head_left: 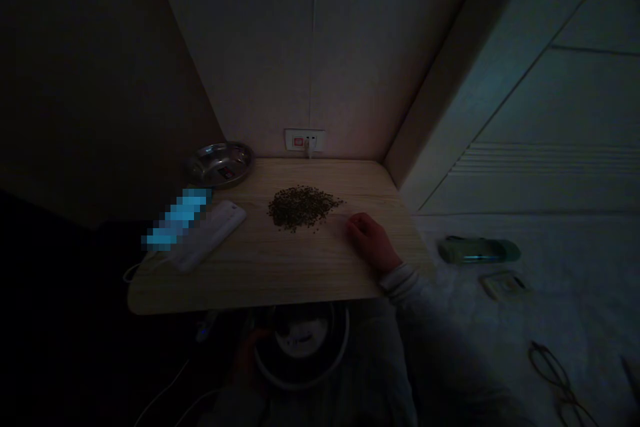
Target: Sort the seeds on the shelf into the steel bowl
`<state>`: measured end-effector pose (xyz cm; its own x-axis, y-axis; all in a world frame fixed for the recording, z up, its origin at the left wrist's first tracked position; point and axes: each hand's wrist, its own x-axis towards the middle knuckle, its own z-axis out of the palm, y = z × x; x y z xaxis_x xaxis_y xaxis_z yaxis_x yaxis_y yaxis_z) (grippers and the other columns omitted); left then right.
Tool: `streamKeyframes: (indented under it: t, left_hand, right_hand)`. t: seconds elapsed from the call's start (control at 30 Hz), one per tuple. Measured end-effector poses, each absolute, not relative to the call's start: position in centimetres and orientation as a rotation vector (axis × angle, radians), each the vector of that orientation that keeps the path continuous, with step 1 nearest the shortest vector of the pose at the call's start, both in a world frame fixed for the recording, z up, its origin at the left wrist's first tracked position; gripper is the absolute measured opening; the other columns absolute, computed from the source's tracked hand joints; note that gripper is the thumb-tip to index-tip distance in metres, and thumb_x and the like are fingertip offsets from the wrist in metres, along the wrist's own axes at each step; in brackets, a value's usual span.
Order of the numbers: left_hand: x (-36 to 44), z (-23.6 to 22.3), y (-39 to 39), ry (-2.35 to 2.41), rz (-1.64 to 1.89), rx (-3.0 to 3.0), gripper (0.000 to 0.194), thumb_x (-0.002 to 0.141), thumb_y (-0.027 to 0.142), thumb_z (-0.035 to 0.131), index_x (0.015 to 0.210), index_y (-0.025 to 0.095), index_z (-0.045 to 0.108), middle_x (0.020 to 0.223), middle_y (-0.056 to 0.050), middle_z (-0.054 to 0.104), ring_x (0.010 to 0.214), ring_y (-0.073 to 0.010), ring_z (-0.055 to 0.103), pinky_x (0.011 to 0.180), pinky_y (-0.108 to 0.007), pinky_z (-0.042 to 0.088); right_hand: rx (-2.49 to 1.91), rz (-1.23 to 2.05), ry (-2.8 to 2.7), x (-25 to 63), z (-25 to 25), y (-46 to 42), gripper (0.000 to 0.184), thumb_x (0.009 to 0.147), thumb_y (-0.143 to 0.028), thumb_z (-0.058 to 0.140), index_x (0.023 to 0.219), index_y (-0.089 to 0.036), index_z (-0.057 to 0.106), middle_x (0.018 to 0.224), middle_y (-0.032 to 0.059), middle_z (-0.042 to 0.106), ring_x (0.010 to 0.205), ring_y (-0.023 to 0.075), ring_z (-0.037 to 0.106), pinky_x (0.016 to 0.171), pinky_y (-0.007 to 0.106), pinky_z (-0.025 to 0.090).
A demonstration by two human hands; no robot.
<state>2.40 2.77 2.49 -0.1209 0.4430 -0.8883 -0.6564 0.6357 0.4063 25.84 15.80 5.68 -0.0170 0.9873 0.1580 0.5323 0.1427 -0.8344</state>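
A loose pile of small dark beans or seeds [303,207] lies spread on the light wooden table [310,273]. Just right of the pile, my right hand [371,241] rests at the tabletop with its fingers curled closed; whatever is inside them is hidden. Below the table's front edge, my left hand [249,355] grips the left rim of a round bowl [301,380] at my lap. That bowl has a pale rim and a shiny bottom, and its contents are too dark to make out.
A shallow metal bowl [220,163] stands at the table's back left. Near it lie a lit, pixelated screen [177,219] and a white power strip or box [210,235]. A wall socket [305,140] sits behind. On the right lie a green bottle [477,251] and a cable [553,367].
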Motion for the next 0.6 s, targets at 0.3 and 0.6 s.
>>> streamKeyframes:
  t: [0.3, 0.6]
  left_hand:
    - [2.4, 1.9, 3.0, 1.458, 0.904, -0.228, 0.040, 0.070, 0.005, 0.043, 0.033, 0.015, 0.053, 0.036, -0.004, 0.056, 0.040, -0.0148, 0.056, 0.053, -0.026, 0.047]
    - [2.9, 3.1, 3.2, 1.534, 0.880, -0.256, 0.035, 0.066, 0.003, 0.045, 0.035, 0.018, 0.050, 0.033, -0.001, 0.053, 0.037, -0.0151, 0.053, 0.050, -0.028, 0.047]
  right_hand:
    - [-1.509, 0.694, -1.703, 25.9, 5.3, 15.7, 0.018, 0.077, -0.034, 0.044, 0.077, -0.017, 0.050, 0.063, 0.0002, 0.056, 0.056, 0.0127, 0.051, 0.054, 0.023, 0.039]
    - [-1.499, 0.704, -1.735, 25.8, 5.2, 15.7, 0.015, 0.076, -0.032, 0.046, 0.077, -0.017, 0.051, 0.065, 0.0008, 0.057, 0.058, 0.0125, 0.052, 0.054, 0.023, 0.039]
